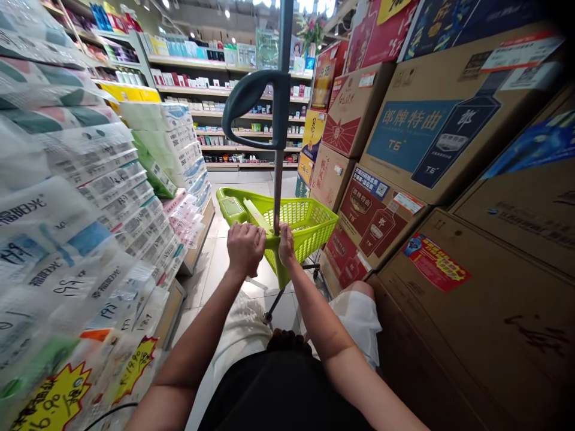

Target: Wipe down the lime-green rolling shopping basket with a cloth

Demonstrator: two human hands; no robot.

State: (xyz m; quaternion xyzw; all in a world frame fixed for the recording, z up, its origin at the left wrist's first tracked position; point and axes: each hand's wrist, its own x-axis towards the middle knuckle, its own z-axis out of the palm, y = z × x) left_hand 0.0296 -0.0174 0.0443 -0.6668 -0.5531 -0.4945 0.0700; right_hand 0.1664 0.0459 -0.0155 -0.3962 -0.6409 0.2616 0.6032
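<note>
A lime-green shopping cart [314,230] with a lattice basket stands in front of me on thin metal legs with small wheels. My left hand [246,248] is closed over the near rim of its basket, left of the upright pole. On the pole's other side, my right hand [286,244] grips the same rim, its fingers partly hidden. The grey metal pole [278,179] rises between my hands and carries a dark blue-grey loop handle [245,93], which neither hand touches. A pale flat piece [255,212] lies along the basket's left part.
Stacks of plastic-wrapped tissue packs [117,179] line the left side, with yellow price signs [58,398] low down. Cardboard cartons [399,134] are piled high on the right. Shelves of bottles and boxes [242,90] stand across the far end of the tiled floor [215,257].
</note>
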